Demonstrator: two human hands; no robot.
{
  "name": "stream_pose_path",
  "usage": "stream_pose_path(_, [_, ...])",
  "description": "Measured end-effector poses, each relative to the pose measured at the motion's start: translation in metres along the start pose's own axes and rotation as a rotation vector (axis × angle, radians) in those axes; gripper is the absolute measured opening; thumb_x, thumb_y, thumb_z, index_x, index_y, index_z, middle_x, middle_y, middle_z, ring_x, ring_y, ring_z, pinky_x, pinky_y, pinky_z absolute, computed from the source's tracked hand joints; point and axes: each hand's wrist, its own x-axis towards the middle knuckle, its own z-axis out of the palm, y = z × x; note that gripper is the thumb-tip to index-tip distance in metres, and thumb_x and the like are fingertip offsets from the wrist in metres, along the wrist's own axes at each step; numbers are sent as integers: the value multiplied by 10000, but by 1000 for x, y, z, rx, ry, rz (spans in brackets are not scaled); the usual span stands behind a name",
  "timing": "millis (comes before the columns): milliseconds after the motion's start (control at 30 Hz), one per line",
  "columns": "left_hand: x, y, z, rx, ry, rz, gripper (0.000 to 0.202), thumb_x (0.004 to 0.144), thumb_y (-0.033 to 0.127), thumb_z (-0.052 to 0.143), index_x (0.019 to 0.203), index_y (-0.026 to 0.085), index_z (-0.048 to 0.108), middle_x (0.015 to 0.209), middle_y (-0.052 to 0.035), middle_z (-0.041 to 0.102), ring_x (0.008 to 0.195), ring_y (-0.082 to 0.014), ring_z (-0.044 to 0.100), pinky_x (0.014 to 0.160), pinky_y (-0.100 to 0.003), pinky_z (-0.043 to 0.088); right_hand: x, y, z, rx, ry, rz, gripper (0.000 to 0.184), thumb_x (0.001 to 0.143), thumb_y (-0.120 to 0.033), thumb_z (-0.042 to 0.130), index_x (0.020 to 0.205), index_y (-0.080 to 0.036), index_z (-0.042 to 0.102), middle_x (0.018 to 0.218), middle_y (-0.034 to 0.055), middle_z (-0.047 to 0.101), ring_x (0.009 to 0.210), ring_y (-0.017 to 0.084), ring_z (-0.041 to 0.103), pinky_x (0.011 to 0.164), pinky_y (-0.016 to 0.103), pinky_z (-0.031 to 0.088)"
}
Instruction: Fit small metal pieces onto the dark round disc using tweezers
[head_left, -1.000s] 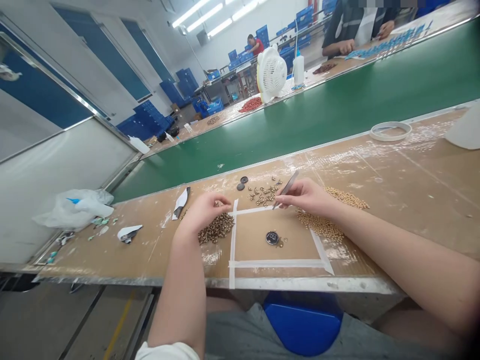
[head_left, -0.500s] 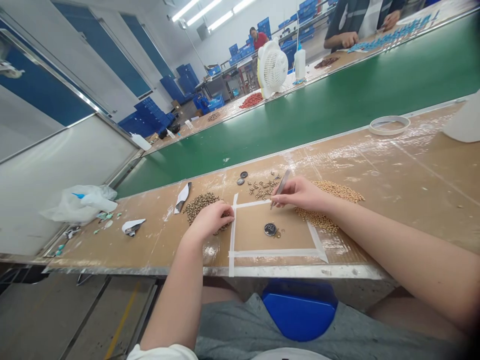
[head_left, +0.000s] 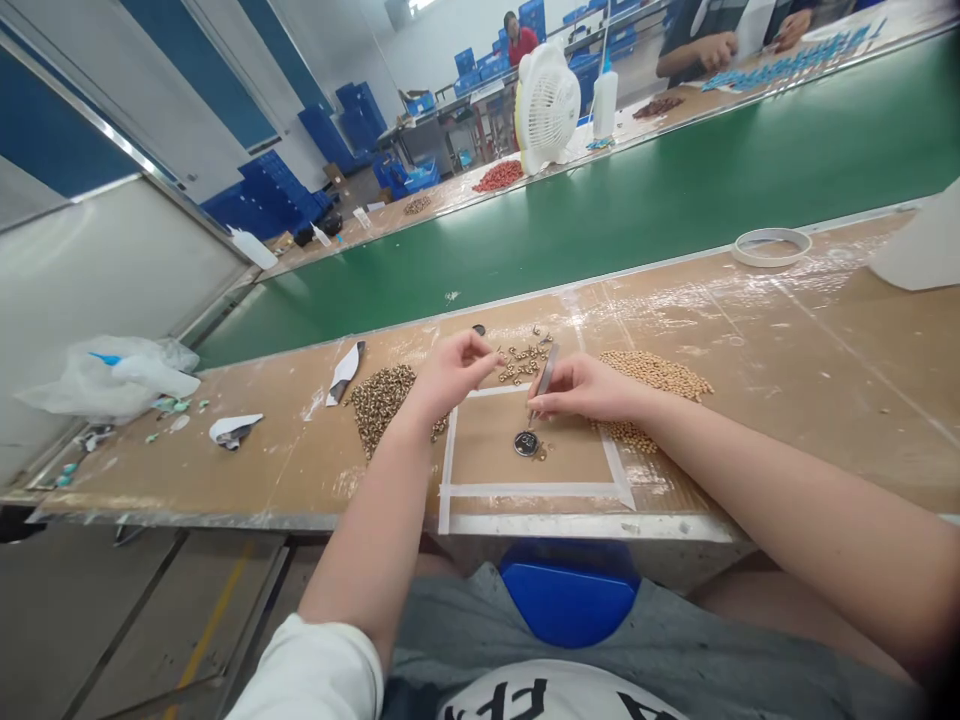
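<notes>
My right hand (head_left: 581, 388) is closed round a pair of metal tweezers (head_left: 548, 370). The tweezers slant down, and their tips are at the upper edge of a small round dark disc (head_left: 526, 443) with pale markings. This disc lies inside a white-taped rectangle on the tabletop, with a few tiny bits (head_left: 544, 452) beside it. My left hand (head_left: 459, 372) is over the rectangle's far left corner, thumb and forefinger apart, close to loose small metal pieces (head_left: 523, 362); nothing shows between its fingers. Another dark disc (head_left: 478, 330) is partly visible beyond the left hand.
A pile of bronze-coloured pieces (head_left: 381, 400) lies left of the rectangle; tan beads (head_left: 656, 375) lie right, partly behind my right forearm. Past the table runs a green belt (head_left: 465, 265). A tape roll (head_left: 771, 248) lies at right. Across the belt are a fan (head_left: 549, 110) and a co-worker's hands (head_left: 716, 52).
My left hand has moved from the bronze-coloured pile up and right toward the loose metal pieces. My right hand has lowered the tweezers to the disc. The view has shifted slightly.
</notes>
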Motion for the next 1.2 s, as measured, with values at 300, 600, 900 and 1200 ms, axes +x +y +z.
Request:
stream_pose_path(300, [53,-18,85,-712,43,141,236,859,324,789,1020,195,673,872,-15,704,569,-56,528,523,-220,433,-2,0,3,-214,-95,6,328,874,-507,771,896,-182,813,753,51,772,688,164,692,665,290,528])
stream_pose_path(600, [57,-33,92,-762,6,126,236,858,286,802,1033,164,701,978,-49,735,896,-132,704,687,-221,528,-4,2,5,-255,-86,9,305,871,-487,788,906,-186,825,772,48,782,710,174,713,685,283,555])
stream_pose_path(900, [53,-31,94,-734,-47,126,320,904,292,765,1175,171,647,1010,-55,726,867,-132,731,697,-219,554,-4,-3,7,-295,-71,13,294,864,-484,798,903,-193,821,782,42,777,709,173,698,690,291,538])
stream_pose_path(1200, [56,-38,100,-781,-104,153,269,844,150,753,1097,160,662,1066,-72,740,1032,-172,714,868,-308,581,-4,-6,8,-315,-72,6,290,868,-482,791,894,-194,818,785,42,772,719,177,692,704,301,543])
